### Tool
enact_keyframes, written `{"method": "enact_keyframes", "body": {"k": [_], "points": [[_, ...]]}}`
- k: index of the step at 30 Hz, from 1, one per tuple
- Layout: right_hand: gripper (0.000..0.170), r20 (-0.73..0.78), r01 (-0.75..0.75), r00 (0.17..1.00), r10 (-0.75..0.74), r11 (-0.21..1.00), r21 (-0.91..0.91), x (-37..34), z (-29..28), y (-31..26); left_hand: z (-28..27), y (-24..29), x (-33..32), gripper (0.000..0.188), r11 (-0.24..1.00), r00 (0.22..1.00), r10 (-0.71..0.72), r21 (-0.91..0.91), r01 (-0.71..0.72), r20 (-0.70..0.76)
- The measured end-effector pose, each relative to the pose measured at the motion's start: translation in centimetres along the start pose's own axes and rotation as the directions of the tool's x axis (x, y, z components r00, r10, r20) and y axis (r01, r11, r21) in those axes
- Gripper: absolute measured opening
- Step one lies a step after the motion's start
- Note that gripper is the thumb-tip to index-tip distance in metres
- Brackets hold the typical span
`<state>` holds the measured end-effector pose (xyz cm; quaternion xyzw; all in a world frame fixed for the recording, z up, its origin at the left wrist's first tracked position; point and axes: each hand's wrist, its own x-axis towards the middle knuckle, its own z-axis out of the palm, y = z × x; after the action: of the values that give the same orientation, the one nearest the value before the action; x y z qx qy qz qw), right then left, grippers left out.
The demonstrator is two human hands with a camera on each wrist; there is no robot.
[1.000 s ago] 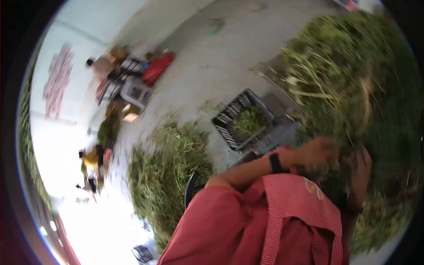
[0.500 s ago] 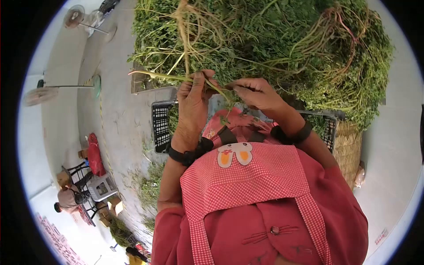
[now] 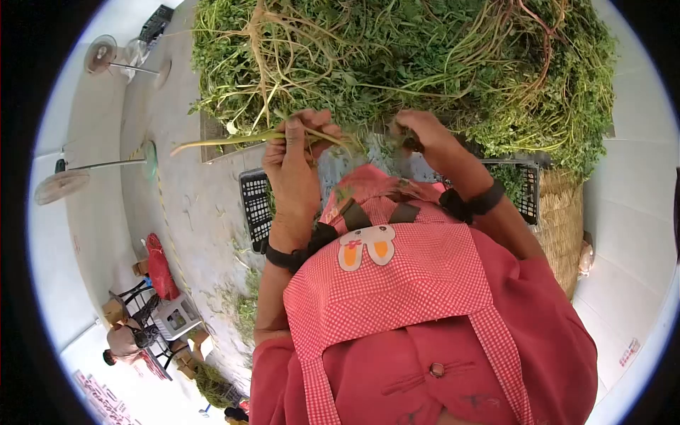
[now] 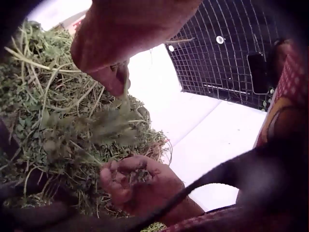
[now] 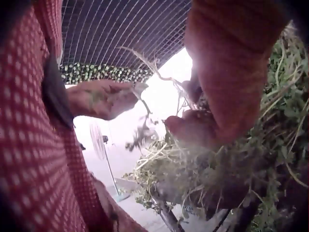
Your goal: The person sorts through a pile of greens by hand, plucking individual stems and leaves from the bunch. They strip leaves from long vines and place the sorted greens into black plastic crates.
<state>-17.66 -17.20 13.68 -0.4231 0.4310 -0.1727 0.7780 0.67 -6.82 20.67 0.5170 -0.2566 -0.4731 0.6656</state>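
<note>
My left hand (image 3: 292, 166) pinches a long pale green stem (image 3: 223, 142) between thumb and fingers, just in front of the heap. The stem's reddish tip points left, while its thinner leafy end points toward my right hand (image 3: 432, 142). That hand is held apart, to the right, with fingers curled around small dark plant bits (image 4: 140, 178), seen in its palm in the left wrist view. Blurred green leaves show between the hands. Close behind both lies a large heap of leafy green plants (image 3: 397, 78), with a tan branching root (image 3: 256, 49) on top.
Black plastic crates stand at the left (image 3: 255, 212) and right (image 3: 528, 191) below the heap. A woven straw basket (image 3: 559, 234) is at the right. Standing fans (image 3: 64, 185), a red sack (image 3: 161, 268) and a person (image 3: 126, 338) are farther left. Loose greens lie on the floor (image 3: 205, 212).
The head view has swung round to face the heap. Since half a second ago, my right hand has moved away from the stem, widening the gap; my left hand keeps its pinch.
</note>
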Motion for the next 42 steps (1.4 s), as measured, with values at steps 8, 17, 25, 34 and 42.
{"method": "enact_keyframes", "body": {"k": [8, 17, 25, 34, 42], "points": [[0.027, 0.308, -0.056, 0.951, 0.034, 0.997, 0.061, -3.2, 2.4, -1.0, 0.3, -1.3, 0.6, 0.024, 0.975, 0.996, 0.072, -0.208, -0.083, -0.057], [0.022, 0.124, 0.185, 0.977, -0.175, 0.98, -0.076, -2.5, 2.7, -0.4, 1.2, -2.0, -0.6, 0.023, 0.99, 0.996, 0.093, -0.108, -0.094, -0.018], [0.021, 0.028, 0.073, 0.996, -0.087, 0.943, 0.326, -4.0, -1.3, -2.0, -0.1, -1.1, -0.1, 0.027, 0.976, 0.996, 0.066, -0.203, -0.076, -0.056], [0.04, 0.208, 0.207, 0.941, -0.266, 0.941, 0.266, -3.8, -1.2, 0.3, -0.3, -1.5, 0.2, 0.025, 0.919, 0.999, -0.034, -0.394, 0.032, 0.001], [0.047, 0.304, 0.302, 0.916, -0.262, 0.949, -0.09, -3.1, 1.5, -0.9, -0.4, -1.7, 0.2, 0.026, 0.921, 0.994, -0.076, -0.377, 0.099, 0.076]]}}
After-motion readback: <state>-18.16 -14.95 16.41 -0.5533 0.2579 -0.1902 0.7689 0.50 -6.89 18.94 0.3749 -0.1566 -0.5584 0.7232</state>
